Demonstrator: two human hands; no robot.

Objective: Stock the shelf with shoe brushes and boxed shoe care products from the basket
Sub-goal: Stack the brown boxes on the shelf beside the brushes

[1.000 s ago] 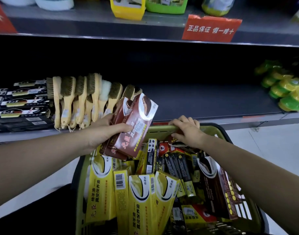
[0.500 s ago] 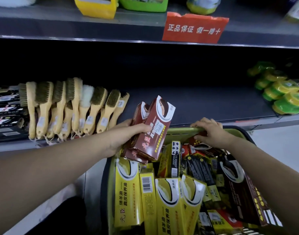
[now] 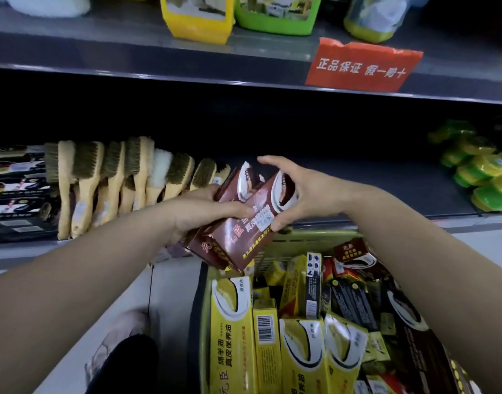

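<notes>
Both hands hold a small stack of brown boxes [image 3: 238, 237] above the far left corner of the green basket [image 3: 306, 238]. My left hand [image 3: 207, 211] grips the stack from the left and below. My right hand [image 3: 298, 191] closes over its upper right end. Yellow boxes [image 3: 272, 336], dark boxes and small packs fill the basket. A row of wooden shoe brushes [image 3: 124, 180] leans on the dark shelf [image 3: 386, 189] just left of the hands.
Black boxed brushes [image 3: 13, 189] lie at the shelf's far left. Green and yellow tins [image 3: 483, 177] are piled at its right end. A red sign [image 3: 360, 66] hangs on the upper shelf edge, with yellow and green packs above. The shelf behind the hands is bare.
My right hand left the basket rim and rose onto the brown boxes. The left hand lifted the stack a little towards the shelf. The view has shifted left.
</notes>
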